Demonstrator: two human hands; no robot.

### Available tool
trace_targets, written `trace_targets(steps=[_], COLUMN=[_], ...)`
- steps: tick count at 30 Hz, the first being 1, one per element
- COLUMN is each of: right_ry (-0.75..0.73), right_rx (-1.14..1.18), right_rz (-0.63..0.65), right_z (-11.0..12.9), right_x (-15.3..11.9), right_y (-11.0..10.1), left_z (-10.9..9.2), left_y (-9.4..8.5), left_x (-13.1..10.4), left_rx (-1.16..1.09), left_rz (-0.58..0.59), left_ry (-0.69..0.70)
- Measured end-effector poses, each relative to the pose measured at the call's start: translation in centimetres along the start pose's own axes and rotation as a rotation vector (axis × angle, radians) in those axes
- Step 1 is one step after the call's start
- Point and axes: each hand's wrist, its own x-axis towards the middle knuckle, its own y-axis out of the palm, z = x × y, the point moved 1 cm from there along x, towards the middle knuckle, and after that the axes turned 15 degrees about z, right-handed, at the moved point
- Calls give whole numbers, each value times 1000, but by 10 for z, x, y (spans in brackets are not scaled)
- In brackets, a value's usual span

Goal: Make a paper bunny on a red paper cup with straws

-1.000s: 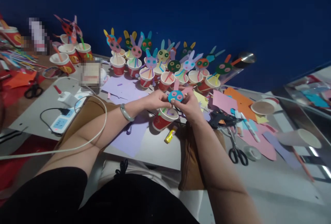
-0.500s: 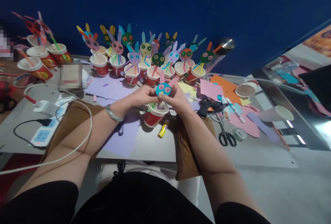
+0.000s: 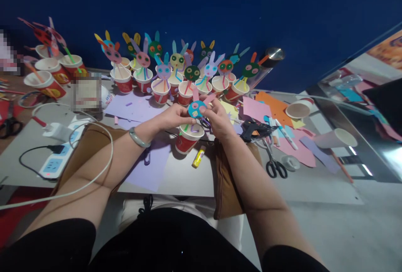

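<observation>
Between my two hands is a blue paper rabbit head (image 3: pixel 194 109) with pink ears and pink-ringed eyes. It sits just above a red paper cup (image 3: pixel 187 143) that has green and purple strips inside. My left hand (image 3: pixel 176 117) pinches the head's left edge. My right hand (image 3: pixel 219 117) grips its right side, and the thumb lies over one eye. A yellow glue stick (image 3: pixel 198 157) lies just right of the cup. Behind my hands stand several red cups with finished-looking paper rabbits, such as a purple rabbit (image 3: pixel 210 68).
A power strip (image 3: pixel 58 154) with a white cable (image 3: pixel 110 146) lies at left. Purple paper (image 3: pixel 150 171) is by my left forearm. At right are a black glue gun (image 3: pixel 251 130), scissors (image 3: pixel 276 168), clear tape (image 3: pixel 290 162) and white cups (image 3: pixel 339 138).
My right thumb has moved up from the face's lower middle onto its right eye. The head has shifted slightly left, and my right hand sits a little further right of it.
</observation>
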Motion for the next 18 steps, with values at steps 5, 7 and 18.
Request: trace_targets(steps=[5,7,18], right_ry=[16,14,4], right_rx=[-40,-58,-120], right_rz=[27,22,11], right_z=[-1,-1,-2], right_x=[0,0,0], right_y=[1,3,2], left_z=[1,2,10], left_y=[-1,-1,1], left_x=[1,2,6], left_rx=[17,34,17], left_rz=[7,-4,6], left_ry=[24,29,54])
